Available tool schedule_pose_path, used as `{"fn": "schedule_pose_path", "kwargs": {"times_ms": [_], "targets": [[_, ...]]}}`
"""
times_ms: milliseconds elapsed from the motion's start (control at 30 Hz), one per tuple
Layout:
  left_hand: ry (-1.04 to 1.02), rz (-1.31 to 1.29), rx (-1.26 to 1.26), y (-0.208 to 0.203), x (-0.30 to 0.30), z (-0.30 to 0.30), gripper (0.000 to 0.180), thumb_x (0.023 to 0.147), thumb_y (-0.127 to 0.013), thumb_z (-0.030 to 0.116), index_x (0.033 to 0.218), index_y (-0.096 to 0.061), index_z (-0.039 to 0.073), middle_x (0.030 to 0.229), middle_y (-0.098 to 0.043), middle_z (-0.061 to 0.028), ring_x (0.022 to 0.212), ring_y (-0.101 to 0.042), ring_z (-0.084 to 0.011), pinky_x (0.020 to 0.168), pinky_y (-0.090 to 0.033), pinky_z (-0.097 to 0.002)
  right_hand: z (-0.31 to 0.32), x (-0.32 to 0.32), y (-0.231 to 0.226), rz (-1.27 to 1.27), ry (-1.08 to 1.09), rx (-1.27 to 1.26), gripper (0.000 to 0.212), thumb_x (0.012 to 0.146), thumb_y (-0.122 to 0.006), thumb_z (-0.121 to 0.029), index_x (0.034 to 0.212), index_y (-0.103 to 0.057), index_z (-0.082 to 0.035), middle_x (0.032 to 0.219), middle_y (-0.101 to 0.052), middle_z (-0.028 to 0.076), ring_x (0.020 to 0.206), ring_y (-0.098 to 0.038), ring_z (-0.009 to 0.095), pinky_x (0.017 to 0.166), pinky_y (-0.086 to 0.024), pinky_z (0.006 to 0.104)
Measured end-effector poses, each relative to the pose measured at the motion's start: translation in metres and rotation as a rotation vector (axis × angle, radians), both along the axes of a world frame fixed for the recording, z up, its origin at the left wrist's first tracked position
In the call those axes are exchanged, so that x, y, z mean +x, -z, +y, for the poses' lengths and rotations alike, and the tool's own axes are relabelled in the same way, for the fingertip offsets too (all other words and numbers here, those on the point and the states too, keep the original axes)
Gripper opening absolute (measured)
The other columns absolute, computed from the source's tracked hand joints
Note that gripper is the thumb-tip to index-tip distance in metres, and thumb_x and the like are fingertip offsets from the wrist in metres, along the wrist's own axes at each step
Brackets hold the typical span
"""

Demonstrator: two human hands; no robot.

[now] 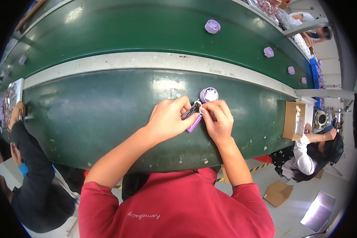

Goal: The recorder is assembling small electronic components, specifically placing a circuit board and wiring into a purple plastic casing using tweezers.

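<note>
My left hand (166, 118) is closed around a small oblong purple casing (194, 125) with a dark inside, tilted above the green bench. Thin white and reddish wires (200, 106) stick out at its upper end. At that end, my right hand (219, 122) pinches with thumb and forefinger at a white wire. Just beyond my right fingers stands a round lilac housing (209, 95) with a white piece inside. My fingers partly cover the casing, so its far side is hidden.
Past a pale metal rail (146, 60), a green conveyor belt (139, 27) carries several lilac round parts (212, 26). An open cardboard box (294, 120) sits at the bench's right end. A co-worker in black (39, 182) is at the left, another in white (305, 158) at the right.
</note>
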State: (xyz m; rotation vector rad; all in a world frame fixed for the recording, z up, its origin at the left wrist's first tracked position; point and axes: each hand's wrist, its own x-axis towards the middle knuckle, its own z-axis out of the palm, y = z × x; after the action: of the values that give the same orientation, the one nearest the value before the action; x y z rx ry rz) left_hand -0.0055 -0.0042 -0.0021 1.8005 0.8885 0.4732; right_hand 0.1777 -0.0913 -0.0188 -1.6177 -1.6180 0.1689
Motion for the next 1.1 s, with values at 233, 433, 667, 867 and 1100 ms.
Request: {"fn": "schedule_pose_path", "kwargs": {"times_ms": [233,433,667,867,1100], "targets": [[-0.024,-0.02,0.0,0.0035,0.0004,-0.0008,0.027,0.087,-0.08,0.02,0.082,-0.058,0.003,0.057,-0.061,-0.0052,0.049,-0.056,-0.0101,0.049,-0.042,-0.0295,0.0008,-0.0002,-0.0011,-0.009,-0.006,0.014,0.019,0.078,-0.081,0.003,0.094,-0.073,-0.004,0.088,-0.065,0.008,0.071,-0.067,0.022,0.06,-0.054,0.0333],[-0.049,-0.072,0.012,0.0081,0.0025,-0.003,0.024,0.088,-0.077,0.017,0.082,-0.06,0.002,0.058,-0.062,-0.006,0.048,-0.056,-0.0103,0.049,-0.043,-0.03,0.0011,-0.0009,-0.0013,-0.006,-0.004,0.019,0.02,0.078,-0.081,0.003,0.094,-0.073,-0.004,0.088,-0.066,0.008,0.071,-0.067,0.022,0.06,-0.054,0.0332],[-0.04,-0.032,-0.026,0.0013,0.0008,-0.0015,0.019,0.089,-0.074,0.012,0.082,-0.06,0.001,0.062,-0.065,-0.0077,0.051,-0.058,-0.0113,0.051,-0.045,-0.0306,0.0022,-0.0063,-0.0054,-0.031,-0.015,0.027,0.02,0.078,-0.081,0.005,0.093,-0.071,-0.002,0.089,-0.066,0.009,0.072,-0.067,0.022,0.061,-0.054,0.0326],[-0.028,-0.025,-0.069,0.0006,0.0017,-0.0011,0.021,0.089,-0.074,0.012,0.082,-0.059,0.001,0.063,-0.066,-0.0081,0.052,-0.058,-0.0112,0.052,-0.045,-0.0306,0.0027,-0.006,-0.0043,-0.037,-0.011,0.029,0.02,0.078,-0.08,0.006,0.094,-0.07,-0.002,0.089,-0.066,0.009,0.072,-0.067,0.023,0.062,-0.055,0.0333],[-0.022,-0.047,-0.1,0.0019,0.0008,0.0016,0.02,0.091,-0.073,0.009,0.081,-0.058,0.0,0.062,-0.064,-0.0064,0.053,-0.056,-0.0073,0.05,-0.042,-0.0281,0.0019,-0.006,-0.0021,-0.025,0.009,0.028,0.021,0.078,-0.081,0.006,0.094,-0.071,-0.002,0.089,-0.067,0.01,0.074,-0.068,0.024,0.063,-0.055,0.0337]]}}
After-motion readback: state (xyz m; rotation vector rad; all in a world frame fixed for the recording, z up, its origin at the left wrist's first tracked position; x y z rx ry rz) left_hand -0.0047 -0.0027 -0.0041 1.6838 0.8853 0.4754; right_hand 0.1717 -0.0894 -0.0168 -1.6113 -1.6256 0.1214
